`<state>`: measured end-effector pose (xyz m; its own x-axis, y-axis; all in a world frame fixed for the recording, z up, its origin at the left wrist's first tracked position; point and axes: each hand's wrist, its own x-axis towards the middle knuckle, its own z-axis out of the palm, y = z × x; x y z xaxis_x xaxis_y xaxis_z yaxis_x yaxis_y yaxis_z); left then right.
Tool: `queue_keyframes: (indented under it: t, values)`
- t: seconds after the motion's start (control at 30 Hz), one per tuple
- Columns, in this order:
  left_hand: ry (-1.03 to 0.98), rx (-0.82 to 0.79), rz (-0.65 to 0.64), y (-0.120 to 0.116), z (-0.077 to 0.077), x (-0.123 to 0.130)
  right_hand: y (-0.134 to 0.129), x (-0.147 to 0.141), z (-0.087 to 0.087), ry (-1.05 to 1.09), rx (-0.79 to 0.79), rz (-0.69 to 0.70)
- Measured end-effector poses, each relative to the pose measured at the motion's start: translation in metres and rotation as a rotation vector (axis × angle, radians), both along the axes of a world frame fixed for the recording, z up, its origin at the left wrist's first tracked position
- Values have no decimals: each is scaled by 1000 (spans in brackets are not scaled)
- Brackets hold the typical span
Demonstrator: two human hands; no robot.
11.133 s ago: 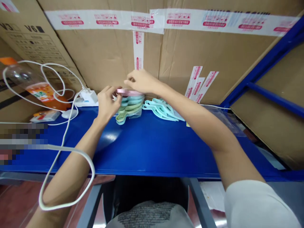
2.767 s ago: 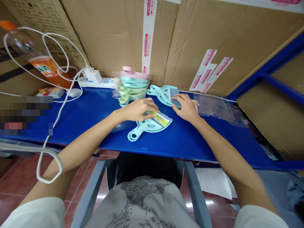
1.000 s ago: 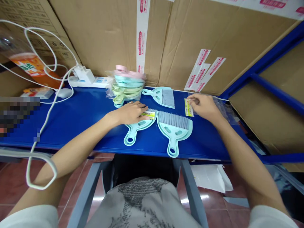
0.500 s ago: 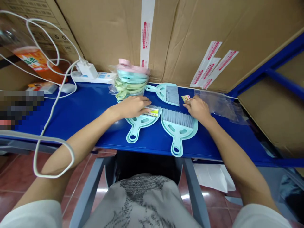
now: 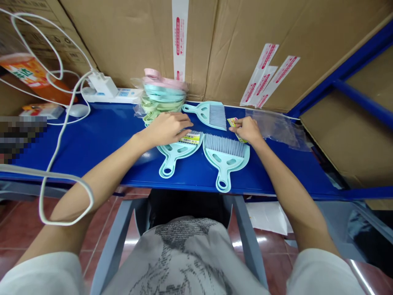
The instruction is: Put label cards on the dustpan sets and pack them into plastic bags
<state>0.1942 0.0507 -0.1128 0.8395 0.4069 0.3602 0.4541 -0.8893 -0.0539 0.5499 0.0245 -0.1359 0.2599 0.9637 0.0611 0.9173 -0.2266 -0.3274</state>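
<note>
My left hand (image 5: 170, 128) rests over a mint-green dustpan (image 5: 175, 152) with a brush set in it. Its fingers are stretched out with the thumb apart, touching or just above a yellow-and-white label (image 5: 190, 139) on that brush. My right hand (image 5: 248, 129) pinches a yellow label card (image 5: 232, 122), part of which is covered by the fingers. Between the hands lies a second mint dustpan (image 5: 226, 172), a grey-bristled brush (image 5: 225, 150) nested in it, handle toward me. Behind them a loose mint brush (image 5: 211, 114) lies flat, its handle pointing left.
Bagged pink, blue and green dustpan sets (image 5: 164, 95) are stacked at the back. A power strip (image 5: 130, 95) with a white plug, looping white cable (image 5: 63, 135) and an orange drink bottle (image 5: 33, 76) are at left. Clear plastic bags (image 5: 276, 128) lie right on the blue table (image 5: 101, 141).
The view has shifted slightly, so everything sits a bit higher and further left. More of the label card shows under my right hand. My left hand remains over the left dustpan.
</note>
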Motion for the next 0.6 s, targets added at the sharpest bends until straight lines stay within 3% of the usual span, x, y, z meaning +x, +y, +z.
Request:
queue_keyframes:
  t: [0.3,0.6]
  values:
    - [9,19,-14,0,-1,0,-5,-7,-5,-132,83,63]
    - [49,49,-19,-3,-2,4,8,8,-1,33,55,-14]
